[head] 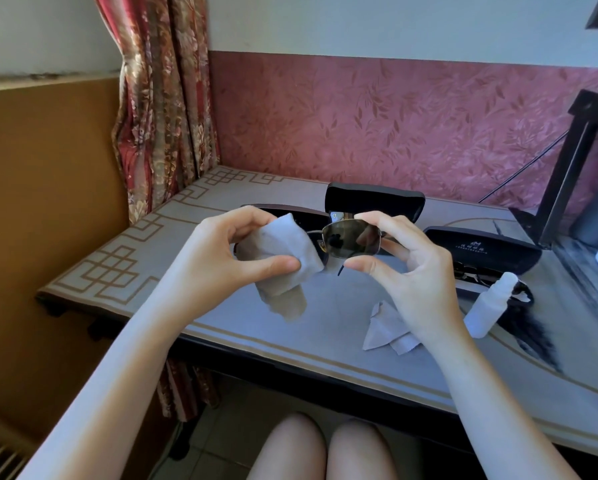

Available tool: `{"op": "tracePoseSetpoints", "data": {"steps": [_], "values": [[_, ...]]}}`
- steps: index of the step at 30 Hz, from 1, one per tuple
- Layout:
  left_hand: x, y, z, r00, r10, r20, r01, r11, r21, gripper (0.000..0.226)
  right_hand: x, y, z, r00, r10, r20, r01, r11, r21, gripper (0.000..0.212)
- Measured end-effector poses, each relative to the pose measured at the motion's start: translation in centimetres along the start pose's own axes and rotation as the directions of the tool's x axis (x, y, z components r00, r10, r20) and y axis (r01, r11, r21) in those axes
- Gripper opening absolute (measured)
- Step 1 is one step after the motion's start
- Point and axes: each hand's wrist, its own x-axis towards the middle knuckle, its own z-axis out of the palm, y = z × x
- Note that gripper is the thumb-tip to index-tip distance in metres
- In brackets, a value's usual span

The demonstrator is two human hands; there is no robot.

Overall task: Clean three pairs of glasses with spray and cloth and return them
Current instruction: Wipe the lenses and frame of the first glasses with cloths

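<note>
- The glasses point(351, 239), a thin metal frame with dark tinted lenses, are in the air above the middle of the bench point(290, 344), in front of you and between your two hands.
- Your right hand point(418, 271) holds them at the lens on your right. The forefinger curls over the top rim, the thumb presses up under the bottom rim, and the other fingers point(399, 249) are loosely bent behind the lens.
- Your left hand point(218, 258) pinches a pale grey cloth point(283, 247) between thumb and curled fingers. The cloth is folded over the other lens and hides it, and a loose end hangs down below your thumb.
- A second cloth point(385, 329) lies crumpled on the bench, just below your right wrist.
- The white spray bottle point(487, 306) lies on its side to the right of that cloth, near the bench's right end.
- Three black cases stand open behind your hands: the left case point(290, 211), mostly hidden by your left hand; the middle case point(373, 199), furthest back with its lid upright; and the right case point(491, 249), with white lettering inside its lid and a dark frame in it, just behind the bottle.
- A patterned curtain point(162, 98) hangs at the far left corner.
- A black stand point(574, 161) rises at the right edge.
</note>
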Motion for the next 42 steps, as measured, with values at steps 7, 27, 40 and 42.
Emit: {"op": "tracePoseSetpoints", "data": {"steps": [7,27,40,42], "values": [[0.6,0.1,1.5,0.993,0.018,-0.115,-0.001,0.989,0.146,0.02,-0.1,0.1,0.2,1.0,0.003,-0.008,-0.003,0.998,-0.058,0.039],[0.5,-0.5,-2.4,0.965,0.007,0.262,-0.007,1.0,0.002,0.038,-0.1,0.6,-0.5,0.999,0.051,0.012,-0.051,0.998,0.023,0.043],[0.3,-1.0,-1.6,0.991,-0.004,0.137,0.009,0.999,-0.038,0.018,-0.3,0.5,-0.6,0.997,0.063,0.037,-0.063,0.998,-0.002,0.042],[0.4,-0.9,-1.5,0.992,-0.025,0.125,0.033,0.998,-0.061,0.019,-0.4,0.5,-0.6,0.997,0.071,0.042,-0.07,0.997,-0.01,0.042]]}}
